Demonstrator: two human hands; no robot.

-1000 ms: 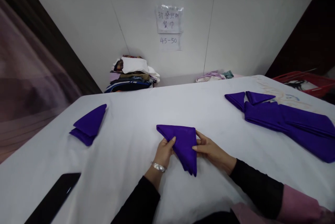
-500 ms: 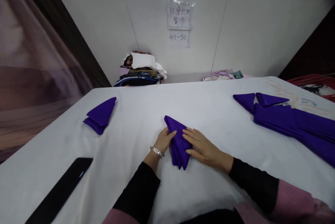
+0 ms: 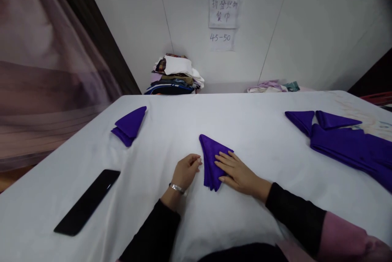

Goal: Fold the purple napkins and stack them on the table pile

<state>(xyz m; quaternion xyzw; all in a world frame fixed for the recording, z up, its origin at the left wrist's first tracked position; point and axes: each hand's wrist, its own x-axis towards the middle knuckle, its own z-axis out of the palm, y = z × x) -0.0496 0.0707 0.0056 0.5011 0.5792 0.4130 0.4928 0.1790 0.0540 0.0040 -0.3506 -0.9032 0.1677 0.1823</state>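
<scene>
A folded purple cloth (image 3: 211, 154) lies at the middle of the white table, its narrow tip pointing away from me and its layered edges towards me. My right hand (image 3: 237, 172) rests flat on its right side with the fingers spread. Just left of the cloth, apart from it, is my left hand (image 3: 185, 170), with a silver bangle on the wrist. Its fingers are curled together, thumb near the fingertips; whether something small is between them is too small to tell. Another folded purple cloth (image 3: 130, 125) lies at the left.
A black flat object (image 3: 88, 203) lies at the front left of the white table (image 3: 220, 109). Purple cloths (image 3: 343, 141) lie at the right, near two small folded triangles (image 3: 301, 120). Behind the table stand a pile of fabrics (image 3: 177, 74) and a wall with paper signs (image 3: 223, 11).
My left hand has let go of the middle cloth and moved off to its left. My right hand stays on the cloth. The whole view has shifted a little.
</scene>
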